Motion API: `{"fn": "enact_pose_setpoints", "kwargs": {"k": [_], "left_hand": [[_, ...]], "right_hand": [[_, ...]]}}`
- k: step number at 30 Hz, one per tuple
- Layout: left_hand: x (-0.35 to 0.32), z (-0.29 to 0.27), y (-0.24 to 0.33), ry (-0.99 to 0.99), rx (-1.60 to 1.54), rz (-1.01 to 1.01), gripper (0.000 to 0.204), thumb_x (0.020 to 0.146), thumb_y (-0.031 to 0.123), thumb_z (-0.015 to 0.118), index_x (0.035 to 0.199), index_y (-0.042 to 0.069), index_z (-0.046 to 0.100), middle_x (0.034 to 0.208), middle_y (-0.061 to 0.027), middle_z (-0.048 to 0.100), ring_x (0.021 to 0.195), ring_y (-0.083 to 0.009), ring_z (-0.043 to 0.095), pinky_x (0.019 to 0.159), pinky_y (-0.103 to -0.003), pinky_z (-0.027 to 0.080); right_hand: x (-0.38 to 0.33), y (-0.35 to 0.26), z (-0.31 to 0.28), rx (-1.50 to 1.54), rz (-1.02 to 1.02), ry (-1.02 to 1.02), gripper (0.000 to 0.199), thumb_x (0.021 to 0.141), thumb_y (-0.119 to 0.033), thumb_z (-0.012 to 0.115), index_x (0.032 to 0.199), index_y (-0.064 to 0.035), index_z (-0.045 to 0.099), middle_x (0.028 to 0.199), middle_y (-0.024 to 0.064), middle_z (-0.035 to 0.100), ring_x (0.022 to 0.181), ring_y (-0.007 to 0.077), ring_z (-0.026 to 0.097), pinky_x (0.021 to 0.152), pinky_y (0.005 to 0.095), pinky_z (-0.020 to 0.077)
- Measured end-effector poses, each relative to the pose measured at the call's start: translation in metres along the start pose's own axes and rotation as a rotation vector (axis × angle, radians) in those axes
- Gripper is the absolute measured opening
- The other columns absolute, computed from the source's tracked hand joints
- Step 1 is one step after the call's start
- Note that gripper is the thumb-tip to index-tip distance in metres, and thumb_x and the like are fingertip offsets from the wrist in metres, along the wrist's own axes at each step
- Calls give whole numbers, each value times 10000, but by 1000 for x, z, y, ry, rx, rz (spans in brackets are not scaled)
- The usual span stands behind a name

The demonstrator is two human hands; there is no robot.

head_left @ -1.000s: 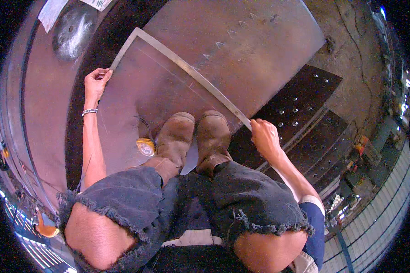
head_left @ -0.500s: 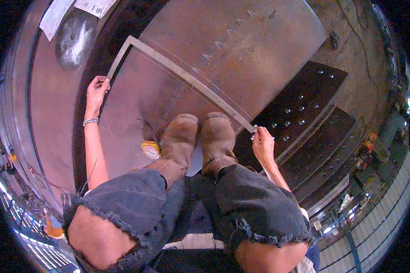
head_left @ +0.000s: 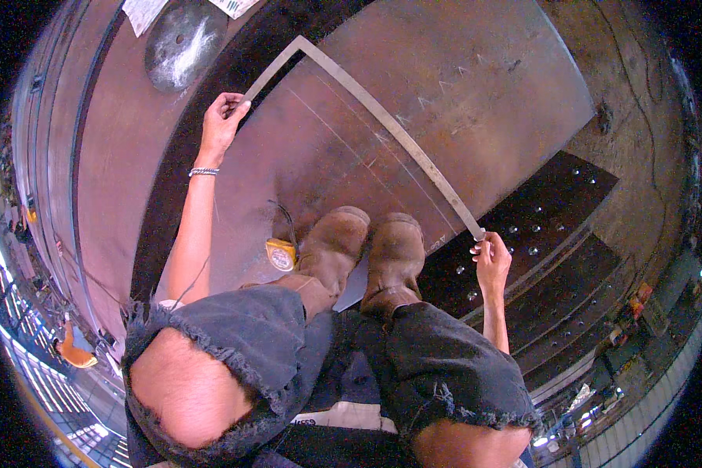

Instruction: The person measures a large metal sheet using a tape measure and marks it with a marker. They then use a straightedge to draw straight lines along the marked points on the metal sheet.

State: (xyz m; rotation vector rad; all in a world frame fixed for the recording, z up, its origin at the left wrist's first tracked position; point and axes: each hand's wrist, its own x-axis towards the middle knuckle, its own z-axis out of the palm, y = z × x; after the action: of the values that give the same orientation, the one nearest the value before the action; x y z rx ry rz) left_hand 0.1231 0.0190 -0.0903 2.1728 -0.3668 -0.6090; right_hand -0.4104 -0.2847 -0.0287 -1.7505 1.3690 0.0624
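An L-shaped steel framing square [head_left: 390, 123] lies across a brown metal plate [head_left: 413, 47], its corner at the far side. My left hand [head_left: 221, 123] pinches the end of its short arm between thumb and fingers, near the plate's left edge. The end of the long arm is gripped by my right hand [head_left: 492, 259], beside the plate's right edge. Thin scribed lines and several V-shaped marks show on the plate. A yellow tape measure [head_left: 281, 254] sits left of my boots [head_left: 335, 242].
Dark steel plates with several holes [head_left: 542, 226] are stacked at the right. Beyond a dark gap on the left stands another metal surface [head_left: 125, 140], bearing a shiny oval disc [head_left: 186, 43] and paper sheets [head_left: 142, 14]. An orange-clad person [head_left: 74, 349] appears far left.
Both hands have shifted the framing square farther across the plate, away from my boots, baring scribed lines nearer me. The view has also moved, so things sit farther right in it.
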Motion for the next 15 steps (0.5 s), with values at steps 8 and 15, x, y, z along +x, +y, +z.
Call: {"fn": "enact_pose_setpoints", "kwargs": {"k": [8, 15], "left_hand": [[8, 20, 10, 12, -52, 56, 262, 939, 184, 761, 1154, 37, 742, 937, 7, 718, 862, -81, 629, 805, -253, 501], [-7, 14, 12, 37, -10, -111, 287, 886, 244, 830, 1092, 48, 791, 823, 54, 669, 756, -50, 554, 707, -232, 444]], "right_hand": [[16, 28, -8, -227, -64, -75, 138, 985, -72, 558, 1025, 4, 667, 791, 110, 707, 726, 192, 728, 650, 335, 561], [15, 0, -15, -271, -39, -116, 142, 946, -114, 617, 977, 8, 682, 884, 220, 692, 813, 387, 694, 724, 435, 531]]}}
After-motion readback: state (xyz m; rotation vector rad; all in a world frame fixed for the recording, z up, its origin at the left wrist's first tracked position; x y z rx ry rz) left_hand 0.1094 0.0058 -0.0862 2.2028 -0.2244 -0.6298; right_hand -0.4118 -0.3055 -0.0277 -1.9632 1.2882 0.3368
